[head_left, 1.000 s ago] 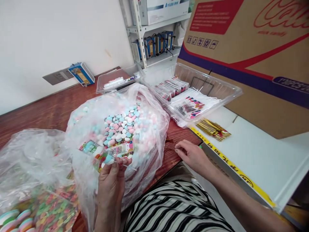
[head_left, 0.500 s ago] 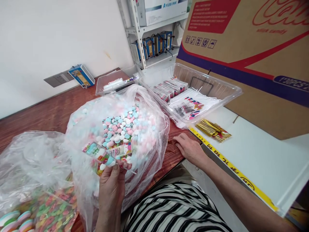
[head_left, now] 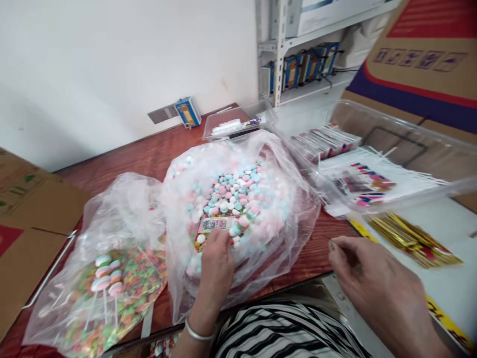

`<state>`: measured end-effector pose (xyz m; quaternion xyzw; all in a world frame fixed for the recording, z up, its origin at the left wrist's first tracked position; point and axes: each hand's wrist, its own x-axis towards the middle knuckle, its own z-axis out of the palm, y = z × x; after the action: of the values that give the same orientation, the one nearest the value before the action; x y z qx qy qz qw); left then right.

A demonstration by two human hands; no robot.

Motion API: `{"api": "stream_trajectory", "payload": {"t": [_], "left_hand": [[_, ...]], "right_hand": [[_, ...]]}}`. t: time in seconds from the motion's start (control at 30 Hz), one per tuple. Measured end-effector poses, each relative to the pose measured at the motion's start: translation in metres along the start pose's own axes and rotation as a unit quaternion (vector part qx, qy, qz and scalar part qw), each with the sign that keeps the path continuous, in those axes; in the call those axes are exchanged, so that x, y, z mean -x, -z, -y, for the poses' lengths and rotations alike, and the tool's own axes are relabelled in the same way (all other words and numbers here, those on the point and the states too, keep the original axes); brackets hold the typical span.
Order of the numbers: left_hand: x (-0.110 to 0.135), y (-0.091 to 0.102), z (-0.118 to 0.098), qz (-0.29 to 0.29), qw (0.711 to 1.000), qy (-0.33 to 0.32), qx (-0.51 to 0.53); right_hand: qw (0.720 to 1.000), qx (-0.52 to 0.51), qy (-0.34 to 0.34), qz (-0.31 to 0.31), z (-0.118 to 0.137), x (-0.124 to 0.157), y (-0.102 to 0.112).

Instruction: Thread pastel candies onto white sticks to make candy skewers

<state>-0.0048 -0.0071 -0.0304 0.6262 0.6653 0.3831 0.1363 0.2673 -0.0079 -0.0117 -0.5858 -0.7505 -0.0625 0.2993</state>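
Observation:
My left hand [head_left: 218,263] reaches into a large clear plastic bag [head_left: 294,248] of pastel pink, blue and white candies [head_left: 231,191]. Its fingers are pinched at the lower edge of a small printed candy packet [head_left: 216,224], partly hidden by the hand. Colourful candies show through the packet's clear part. Over the table's front edge, my right hand [head_left: 376,286] is held with thumb and forefinger curled tip to tip. No object shows in it. A bundle of gold twist ties [head_left: 413,238] lies just beyond it.
Left, marshmallow lollipops [head_left: 106,276] lie on a bag of gummy rings [head_left: 145,273], beside a cardboard box [head_left: 33,223]. A clear tray [head_left: 447,191] of printed bags and white sticks is at the right. Behind are a small tub [head_left: 208,130] and a metal shelf [head_left: 281,54].
The view has swung left, bringing the lollipops and left box into sight. My left hand has lowered its packet into the candy bag. My right hand has lifted off the table edge and come nearer.

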Motion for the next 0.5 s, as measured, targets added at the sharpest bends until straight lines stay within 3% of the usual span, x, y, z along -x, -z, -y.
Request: {"api": "stream_trajectory", "payload": {"t": [0.13, 0.23, 0.33, 0.5], "left_hand": [[0.003, -0.016, -0.001, 0.011, 0.99, -0.042, -0.134], [0.007, -0.02, -0.002, 0.006, 0.981, -0.064, -0.181], [0.01, -0.019, -0.002, -0.03, 0.983, -0.071, -0.168], [0.014, -0.019, 0.001, -0.079, 0.981, -0.101, -0.148]], "right_hand": [[0.987, -0.09, 0.126, -0.034, 0.064, -0.024, -0.031], [0.983, -0.061, 0.165, -0.045, 0.096, -0.036, -0.065], [0.982, -0.041, 0.177, -0.044, 0.107, -0.04, -0.085], [0.976, -0.06, 0.206, -0.04, 0.11, -0.035, -0.088]]}}
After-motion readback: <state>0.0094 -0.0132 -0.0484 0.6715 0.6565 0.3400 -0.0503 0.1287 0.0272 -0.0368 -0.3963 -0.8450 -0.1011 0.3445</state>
